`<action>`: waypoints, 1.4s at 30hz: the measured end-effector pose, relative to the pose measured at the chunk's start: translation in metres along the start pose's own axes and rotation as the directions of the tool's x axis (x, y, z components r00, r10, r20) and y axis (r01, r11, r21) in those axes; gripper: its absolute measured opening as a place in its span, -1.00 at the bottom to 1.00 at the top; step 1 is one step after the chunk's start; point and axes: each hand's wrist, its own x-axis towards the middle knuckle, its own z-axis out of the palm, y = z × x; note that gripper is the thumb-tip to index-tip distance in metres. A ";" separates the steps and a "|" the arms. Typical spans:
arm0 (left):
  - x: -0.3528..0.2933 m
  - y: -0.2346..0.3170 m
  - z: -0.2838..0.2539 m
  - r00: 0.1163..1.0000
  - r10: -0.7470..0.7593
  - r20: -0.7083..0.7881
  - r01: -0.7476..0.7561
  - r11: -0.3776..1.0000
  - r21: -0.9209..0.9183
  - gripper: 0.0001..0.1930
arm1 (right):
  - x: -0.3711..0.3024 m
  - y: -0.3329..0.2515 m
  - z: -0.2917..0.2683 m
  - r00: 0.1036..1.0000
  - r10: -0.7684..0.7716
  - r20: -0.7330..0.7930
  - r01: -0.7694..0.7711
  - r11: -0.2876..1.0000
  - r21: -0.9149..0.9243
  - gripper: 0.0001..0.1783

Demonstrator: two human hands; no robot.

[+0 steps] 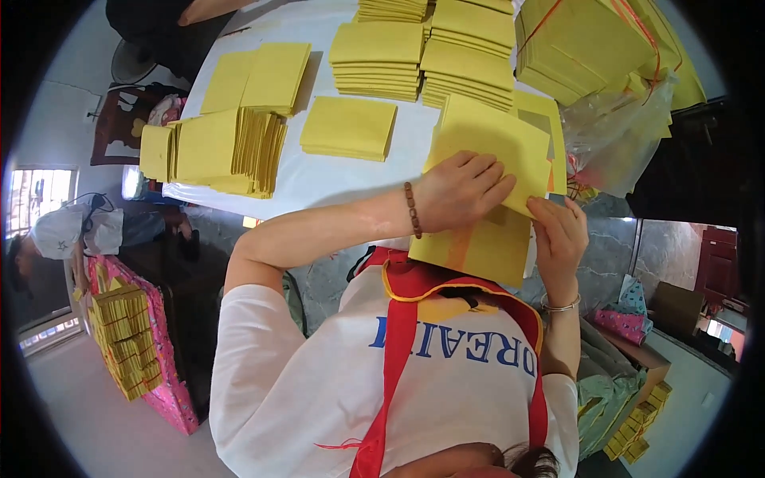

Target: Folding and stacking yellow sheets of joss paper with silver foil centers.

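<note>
The yellow paper (498, 131) lies right of centre in the frame, at the near side of the white-covered bench (311, 177), its lower part reaching toward the red apron (396, 350). The left hand (466, 191) rests on its upper panel, fingers curled and close together, probably to keep it flat. The right hand (560, 235) is at the right edge, thumb and fingers seemingly pinching it, perhaps to steady that side; the exact contact is partly hidden. Whether this is one folded sheet or several layers, I cannot tell.

Neat yellow stacks (376, 52) fill the upper middle, and a yellow row (215, 151) stands on edge at upper left, likely squared up for easy counting. A small yellow pile (348, 127) lies between them. At upper right, red string ties a large bundle (586, 44), presumably to hold it together, beside a clear plastic bag (613, 139).

Large blue letters cross the white shirt (454, 382), upside down here; I can make out no writing on the stacks.
</note>
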 end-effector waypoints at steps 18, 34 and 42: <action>-0.163 -0.136 -0.006 0.964 -0.260 0.052 0.238 0.936 0.259 -0.58 | -0.021 -0.003 0.020 0.973 0.220 0.075 -0.232 0.891 0.390 -0.76; -0.200 -0.135 0.014 0.876 -0.389 0.284 0.360 0.921 0.149 -0.49 | -0.026 -0.004 0.032 0.974 0.209 0.087 -0.226 0.898 0.377 -0.81; -0.200 -0.130 0.018 0.849 -0.407 0.338 0.367 0.913 0.176 -0.48 | -0.030 0.000 0.033 0.966 0.238 0.105 -0.260 0.868 0.422 -0.81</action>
